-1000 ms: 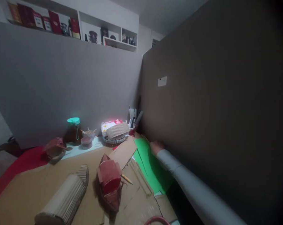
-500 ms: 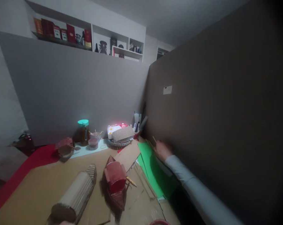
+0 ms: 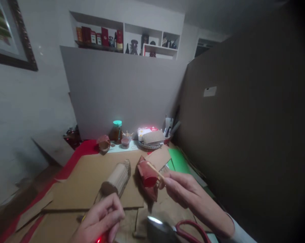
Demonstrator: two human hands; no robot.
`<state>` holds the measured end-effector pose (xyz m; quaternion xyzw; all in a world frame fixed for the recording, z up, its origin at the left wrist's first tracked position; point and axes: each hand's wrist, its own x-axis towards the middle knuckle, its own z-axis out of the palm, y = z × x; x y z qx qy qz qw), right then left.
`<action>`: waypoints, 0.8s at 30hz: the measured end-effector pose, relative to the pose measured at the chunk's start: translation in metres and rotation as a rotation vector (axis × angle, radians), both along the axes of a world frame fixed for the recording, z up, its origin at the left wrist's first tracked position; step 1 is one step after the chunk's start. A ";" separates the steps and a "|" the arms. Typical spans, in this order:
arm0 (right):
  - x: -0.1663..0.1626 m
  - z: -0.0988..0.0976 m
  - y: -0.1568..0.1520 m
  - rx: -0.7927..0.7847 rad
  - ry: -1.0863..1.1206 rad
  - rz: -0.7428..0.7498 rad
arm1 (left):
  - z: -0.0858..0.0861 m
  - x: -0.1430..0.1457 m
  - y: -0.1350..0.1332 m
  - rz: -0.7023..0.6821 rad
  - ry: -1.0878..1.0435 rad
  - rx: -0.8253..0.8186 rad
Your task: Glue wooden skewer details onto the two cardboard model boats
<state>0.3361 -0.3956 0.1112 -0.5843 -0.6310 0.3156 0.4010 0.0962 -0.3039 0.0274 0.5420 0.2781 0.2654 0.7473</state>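
Note:
In my right hand (image 3: 177,185), a thin wooden stick (image 3: 155,170) is pinched between thumb and fingers, its far end over the red model boat (image 3: 148,177). My left hand (image 3: 104,216) is closed at the lower middle; what it may hold is hidden, though a small red light shows beneath it. Just beyond my left hand lies a model boat of plain corrugated cardboard (image 3: 117,179) with a rounded roof. Scissors with red handles (image 3: 190,225) rest at the near edge, below my right hand.
Cardboard sheets (image 3: 91,182) cover the table over a red cloth (image 3: 79,155). Green paper (image 3: 179,160) lies at the right by a dark partition (image 3: 243,128). Along the back stand a teal-lidded bottle (image 3: 117,130), a small tub (image 3: 125,143), a basket (image 3: 151,145) and a pen cup (image 3: 167,136).
My right hand has come back from beside the right partition to above the red boat, with the stick in it. My left hand has risen into view. The view has swung left.

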 end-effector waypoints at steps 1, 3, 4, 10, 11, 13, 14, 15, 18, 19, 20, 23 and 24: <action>-0.006 -0.001 -0.001 -0.011 0.009 0.033 | 0.007 -0.001 -0.003 -0.006 0.018 0.002; -0.015 -0.005 -0.002 -0.030 0.011 0.074 | 0.019 -0.002 -0.007 0.010 0.028 0.022; -0.020 -0.006 -0.002 -0.041 0.002 0.087 | 0.024 -0.003 -0.008 0.017 0.031 0.033; -0.043 -0.013 -0.010 -0.075 -0.143 0.102 | 0.038 -0.014 -0.009 0.046 0.083 0.206; -0.046 -0.015 -0.012 -0.089 -0.165 0.093 | 0.041 -0.017 -0.009 0.066 0.134 0.270; -0.051 -0.019 -0.016 -0.130 -0.193 0.078 | 0.047 -0.023 -0.010 0.109 0.233 0.454; -0.052 -0.021 -0.018 -0.150 -0.203 0.073 | 0.049 -0.025 -0.010 0.123 0.264 0.575; -0.053 -0.023 -0.019 -0.164 -0.212 0.069 | 0.052 -0.027 -0.010 0.123 0.289 0.718; -0.057 -0.029 -0.020 -0.185 -0.242 0.083 | 0.054 -0.027 -0.010 0.085 0.365 1.242; -0.060 -0.030 -0.020 -0.186 -0.253 0.095 | 0.053 -0.025 -0.011 0.060 0.398 1.435; -0.062 -0.032 -0.019 -0.178 -0.263 0.111 | 0.051 -0.023 -0.013 0.020 0.422 1.629; -0.070 -0.034 -0.017 -0.141 -0.287 0.166 | 0.047 -0.016 -0.018 -0.189 0.479 2.033; -0.073 -0.035 -0.017 -0.128 -0.294 0.172 | 0.046 -0.014 -0.019 -0.277 0.507 2.068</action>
